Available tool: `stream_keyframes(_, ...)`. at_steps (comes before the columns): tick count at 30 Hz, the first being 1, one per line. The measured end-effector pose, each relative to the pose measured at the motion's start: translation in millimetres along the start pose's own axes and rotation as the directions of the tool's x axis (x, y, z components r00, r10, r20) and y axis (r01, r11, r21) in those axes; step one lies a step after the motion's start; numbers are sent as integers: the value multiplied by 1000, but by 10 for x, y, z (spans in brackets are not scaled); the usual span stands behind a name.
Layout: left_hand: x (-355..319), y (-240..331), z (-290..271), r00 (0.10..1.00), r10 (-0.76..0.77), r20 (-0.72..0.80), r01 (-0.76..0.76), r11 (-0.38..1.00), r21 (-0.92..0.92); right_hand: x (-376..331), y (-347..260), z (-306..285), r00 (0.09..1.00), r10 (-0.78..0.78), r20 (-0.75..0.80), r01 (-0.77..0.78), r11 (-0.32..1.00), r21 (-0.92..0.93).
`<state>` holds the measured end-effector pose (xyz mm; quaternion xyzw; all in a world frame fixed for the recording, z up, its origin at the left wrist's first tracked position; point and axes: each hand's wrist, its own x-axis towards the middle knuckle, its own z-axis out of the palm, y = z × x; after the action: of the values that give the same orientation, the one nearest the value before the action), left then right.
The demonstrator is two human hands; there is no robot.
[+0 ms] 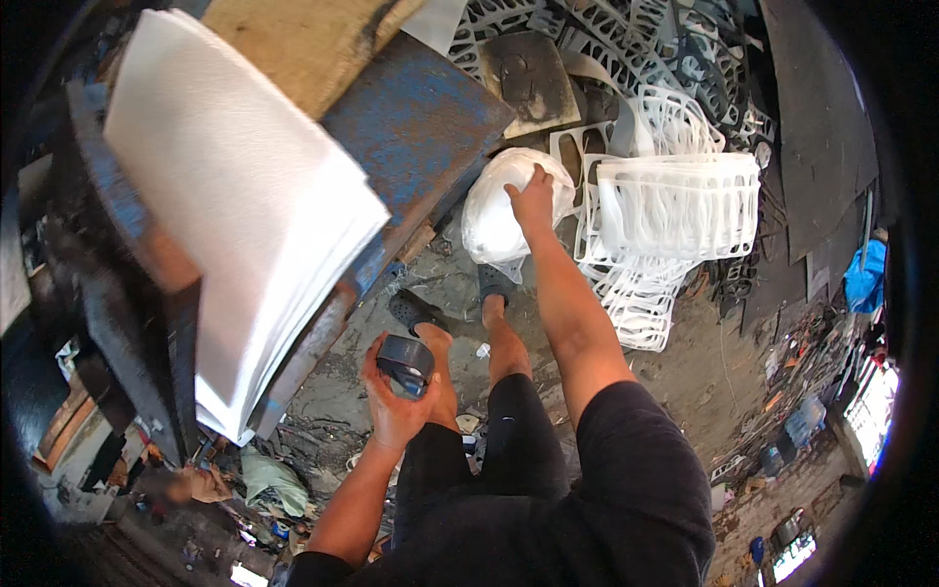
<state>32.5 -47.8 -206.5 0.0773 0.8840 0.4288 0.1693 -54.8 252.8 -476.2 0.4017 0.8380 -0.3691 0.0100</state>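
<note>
My left hand (394,411) is closed around a dark, ring-shaped roll (405,360) that looks like a roll of tape, held above my left leg. Stretched far forward, my right hand (533,203) rests on a full white plastic bag (494,217), with its fingers apart. What fills the bag is hidden. Just right of the bag lies a stack of white sheets with rows of cut-out holes (675,205). More cut-out strips hang below it toward the ground.
At left, a thick stack of white sheets (245,215) lies by a worn blue metal table (421,108). A stained block (528,83) sits beyond the bag, near heaped cut-out scraps (626,39). Dark sheets (822,117) stand at right. Litter covers the dirt floor (675,391).
</note>
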Motion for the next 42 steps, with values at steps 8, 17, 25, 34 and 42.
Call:
stream_keyframes(8, -12, 778, -252, 968, 38, -250, -137, 909, -392, -1892, -1225, -2008, 271, -31, 962, -491, 855, 166)
stream_keyframes(17, -332, 1649, -1507, 865, 201, -459, -408, 814, -412, -2935, -2907, -2924, 753, -120, 647, -647, 47, 761)
stream_keyframes(25, 824, 562, -2472, 847, -454, -277, 262, 809, -526, -3418, -3403, -3405, 913, -88, 399, -361, 285, 888)
stream_keyframes(34, 1285, -74, -2148, 979, -14, -204, -7, 995, -101, -4176, -3693, -3246, 891, -252, 378, -312, 266, 912)
stream_keyframes(42, 553, -62, -2930, 856, -499, 137, 373, 410, -832, -4454, -4292, -2830, 777, -569, 270, 272, 690, 671)
